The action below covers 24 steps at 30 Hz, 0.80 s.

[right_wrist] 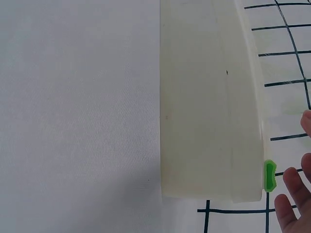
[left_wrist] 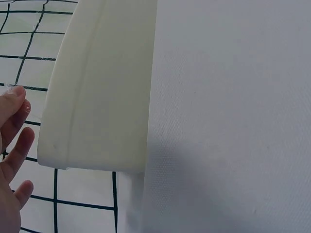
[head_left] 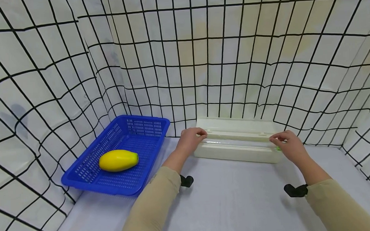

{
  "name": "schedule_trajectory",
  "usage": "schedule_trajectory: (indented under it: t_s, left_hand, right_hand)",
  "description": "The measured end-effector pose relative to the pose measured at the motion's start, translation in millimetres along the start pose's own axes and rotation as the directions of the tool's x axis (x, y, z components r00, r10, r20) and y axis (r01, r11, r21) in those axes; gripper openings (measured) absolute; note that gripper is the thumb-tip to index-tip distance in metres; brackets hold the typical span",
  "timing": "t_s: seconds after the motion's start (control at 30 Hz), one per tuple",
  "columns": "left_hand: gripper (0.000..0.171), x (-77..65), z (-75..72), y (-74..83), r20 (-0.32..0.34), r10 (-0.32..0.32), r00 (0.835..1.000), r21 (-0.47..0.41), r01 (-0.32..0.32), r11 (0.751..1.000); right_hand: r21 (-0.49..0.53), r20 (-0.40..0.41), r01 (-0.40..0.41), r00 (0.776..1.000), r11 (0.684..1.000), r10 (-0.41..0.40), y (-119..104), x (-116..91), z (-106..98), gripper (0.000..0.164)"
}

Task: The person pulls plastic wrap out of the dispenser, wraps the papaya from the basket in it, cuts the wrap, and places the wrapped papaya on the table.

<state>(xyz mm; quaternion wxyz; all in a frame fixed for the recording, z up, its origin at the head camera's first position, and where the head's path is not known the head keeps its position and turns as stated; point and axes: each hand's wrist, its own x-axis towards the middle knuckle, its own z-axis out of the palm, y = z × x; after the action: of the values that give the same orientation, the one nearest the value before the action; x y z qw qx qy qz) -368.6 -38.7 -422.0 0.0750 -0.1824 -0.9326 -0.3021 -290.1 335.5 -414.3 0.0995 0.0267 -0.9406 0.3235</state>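
A cream cling film dispenser (head_left: 237,155) lies on the white table with its lid (head_left: 235,122) raised at the back. Clear cling film (head_left: 233,143) stretches across its opening. At the left end, my left hand (head_left: 189,141) pinches the film between thumb and forefinger; a see-through wisp shows at those fingertips in the left wrist view, the other fingers spread. My right hand (head_left: 290,147) pinches the film's edge at the right end, beside a green slider (right_wrist: 269,175). Only some right fingers (right_wrist: 295,187) appear in the right wrist view, at its edge.
To the left stands a blue plastic basket (head_left: 149,145) holding a yellow papaya-like fruit (head_left: 118,160) with a green end. Black wire grid panels (head_left: 207,63) backed by pale cloth enclose the table (head_left: 236,203) at the back and both sides.
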Motion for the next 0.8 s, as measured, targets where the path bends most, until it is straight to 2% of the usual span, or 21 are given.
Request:
schedule_trajectory:
  t_s: [0.1,0.47,0.63,0.8]
  left_hand:
    - [0.016,-1.1,-3.0,-0.6,0.002,0.001,1.0,-0.022,-0.001,1.0]
    - [0.015,-0.2,-14.6,1.2,-0.03,0.101,0.994,-0.002,-0.101,0.995]
    - [0.016,-1.2,-19.5,7.7,-0.032,0.136,0.99,0.011,-0.135,0.991]
    - [0.015,-0.3,-25.2,11.3,-0.051,0.143,0.988,0.009,-0.143,0.99]
  right_hand:
    - [0.003,-0.004,-0.008,1.0,1.0,0.008,-2,-1,-2,0.041]
    - [-0.059,-0.027,0.043,0.999,0.997,-0.045,-13,-2,-14,0.034]
    - [-0.052,-0.056,0.01,0.998,0.999,-0.013,-15,-4,-18,0.031]
    - [-0.026,-0.067,-0.029,0.997,0.999,0.027,-20,-4,-21,0.036]
